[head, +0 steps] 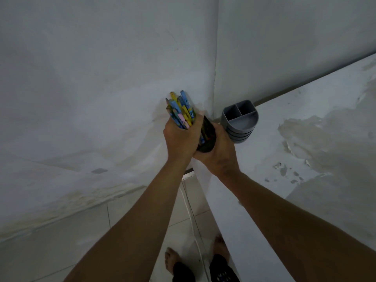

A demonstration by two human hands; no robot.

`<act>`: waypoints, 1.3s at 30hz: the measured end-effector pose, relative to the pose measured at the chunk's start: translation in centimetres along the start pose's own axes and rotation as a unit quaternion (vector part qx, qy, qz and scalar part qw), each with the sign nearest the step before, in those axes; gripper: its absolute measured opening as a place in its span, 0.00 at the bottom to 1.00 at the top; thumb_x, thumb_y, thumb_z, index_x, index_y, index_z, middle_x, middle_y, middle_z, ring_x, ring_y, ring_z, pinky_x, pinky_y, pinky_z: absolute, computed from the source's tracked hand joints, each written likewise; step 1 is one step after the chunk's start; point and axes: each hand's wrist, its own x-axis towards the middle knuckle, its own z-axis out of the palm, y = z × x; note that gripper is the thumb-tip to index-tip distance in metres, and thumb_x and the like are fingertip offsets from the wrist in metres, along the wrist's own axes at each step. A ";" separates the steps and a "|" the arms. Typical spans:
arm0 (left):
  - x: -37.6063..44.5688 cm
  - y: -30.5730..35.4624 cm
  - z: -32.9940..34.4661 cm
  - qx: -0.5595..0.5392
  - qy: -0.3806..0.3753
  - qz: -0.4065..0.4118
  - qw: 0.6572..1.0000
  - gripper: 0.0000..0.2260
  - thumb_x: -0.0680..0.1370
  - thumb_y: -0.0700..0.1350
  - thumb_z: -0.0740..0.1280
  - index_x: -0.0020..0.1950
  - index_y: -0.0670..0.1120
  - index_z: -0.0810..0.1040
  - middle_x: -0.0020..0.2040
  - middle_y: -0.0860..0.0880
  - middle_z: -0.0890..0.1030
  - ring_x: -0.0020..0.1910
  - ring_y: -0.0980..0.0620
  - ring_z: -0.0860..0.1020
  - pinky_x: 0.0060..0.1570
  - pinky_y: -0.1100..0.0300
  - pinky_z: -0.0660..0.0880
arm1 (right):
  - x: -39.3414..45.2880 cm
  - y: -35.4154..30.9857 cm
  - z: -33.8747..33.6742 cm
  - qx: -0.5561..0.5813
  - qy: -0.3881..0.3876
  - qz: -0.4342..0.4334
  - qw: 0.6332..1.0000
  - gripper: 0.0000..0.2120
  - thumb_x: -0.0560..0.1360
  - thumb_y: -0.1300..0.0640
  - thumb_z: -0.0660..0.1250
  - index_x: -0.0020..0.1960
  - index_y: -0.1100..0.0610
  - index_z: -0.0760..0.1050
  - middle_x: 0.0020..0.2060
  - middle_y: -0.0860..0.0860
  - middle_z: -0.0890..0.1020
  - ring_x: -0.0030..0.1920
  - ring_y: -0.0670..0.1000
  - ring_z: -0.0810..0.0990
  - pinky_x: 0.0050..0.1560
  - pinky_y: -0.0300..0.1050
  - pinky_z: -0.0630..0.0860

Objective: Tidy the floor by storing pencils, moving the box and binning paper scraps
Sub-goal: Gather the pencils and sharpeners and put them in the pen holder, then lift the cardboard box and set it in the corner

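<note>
My left hand (180, 139) is closed around a bundle of several blue, yellow and pink pencils (181, 109), their ends sticking up above the fist. My right hand (218, 151) grips a dark, patterned pencil case or pouch (207, 137), held tilted against the left hand. Just right of both hands, a grey pencil holder (240, 121) with three compartments stands on the corner of a white table (305, 159). The holder's compartments look empty.
White walls meet in a corner (214, 78) behind the hands. Below lies a pale tiled floor (122, 220) with a white cable (193, 220) along the table's edge. My bare feet (173, 259) stand at the bottom.
</note>
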 end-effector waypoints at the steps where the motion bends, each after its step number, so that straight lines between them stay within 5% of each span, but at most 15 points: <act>1: 0.0 0.0 -0.1 0.006 0.001 0.012 1.000 0.12 0.71 0.50 0.76 0.49 0.44 0.83 0.42 0.52 0.85 0.41 0.61 0.83 0.41 0.66 0.80 | 0.1 0.0 0.0 0.000 0.000 -0.003 1.000 0.42 0.61 0.47 0.82 0.70 0.55 0.67 0.60 0.51 0.78 0.61 0.50 0.77 0.57 0.53 0.79; 7: -0.3 -0.2 -0.8 0.068 -0.006 0.065 0.996 0.14 0.68 0.57 0.78 0.46 0.51 0.80 0.39 0.61 0.82 0.39 0.68 0.80 0.37 0.75 0.73 | -0.1 0.0 -0.1 0.007 0.003 -0.006 1.000 0.43 0.62 0.47 0.82 0.71 0.54 0.66 0.61 0.51 0.77 0.62 0.49 0.77 0.57 0.51 0.79; 12: -0.8 -1.4 -2.0 0.081 -0.063 -0.019 0.995 0.20 0.67 0.64 0.75 0.52 0.55 0.81 0.45 0.63 0.82 0.43 0.72 0.78 0.36 0.78 0.71 | -0.4 -0.2 -0.2 0.012 0.013 -0.014 1.000 0.42 0.62 0.49 0.82 0.70 0.55 0.66 0.60 0.51 0.77 0.61 0.49 0.76 0.57 0.52 0.79; 19: -1.6 -1.5 -3.8 0.123 -0.092 -0.032 0.988 0.30 0.66 0.70 0.71 0.62 0.55 0.77 0.58 0.58 0.80 0.57 0.62 0.76 0.52 0.71 0.71 | -1.1 -1.1 -0.3 -0.006 0.012 -0.036 0.999 0.46 0.63 0.44 0.80 0.73 0.58 0.62 0.67 0.55 0.73 0.68 0.52 0.72 0.66 0.50 0.74; 22: -2.0 -0.6 -4.9 0.142 -0.085 0.015 0.986 0.29 0.68 0.68 0.71 0.63 0.55 0.76 0.59 0.58 0.79 0.58 0.61 0.76 0.52 0.70 0.70 | -2.0 -2.2 -0.6 -0.092 0.051 -0.071 0.992 0.52 0.64 0.37 0.75 0.76 0.62 0.56 0.71 0.60 0.68 0.73 0.57 0.65 0.68 0.48 0.69; 27: -3.0 0.8 -8.0 0.194 -0.041 0.092 0.976 0.27 0.72 0.64 0.70 0.68 0.55 0.75 0.63 0.57 0.78 0.61 0.60 0.75 0.60 0.60 0.73 | -2.8 -5.3 -1.7 -0.184 0.102 -0.155 0.965 0.39 0.73 0.43 0.68 0.76 0.60 0.58 0.72 0.59 0.66 0.74 0.56 0.63 0.71 0.55 0.67; 33: -4.7 3.1 -15.3 0.261 0.030 0.216 0.940 0.18 0.79 0.49 0.67 0.68 0.46 0.76 0.63 0.47 0.80 0.61 0.50 0.78 0.62 0.54 0.74 | -4.4 -10.9 -0.1 -0.174 0.075 -0.249 0.950 0.28 0.77 0.51 0.64 0.74 0.61 0.65 0.72 0.58 0.69 0.73 0.58 0.65 0.71 0.57 0.65; 39: -6.7 3.9 -25.5 0.337 0.097 0.246 0.903 0.18 0.80 0.43 0.64 0.71 0.44 0.74 0.66 0.45 0.78 0.65 0.47 0.75 0.66 0.54 0.71 | -8.2 -17.3 5.4 -0.149 0.012 -0.335 0.930 0.23 0.79 0.56 0.61 0.73 0.60 0.66 0.71 0.56 0.70 0.74 0.55 0.66 0.71 0.58 0.65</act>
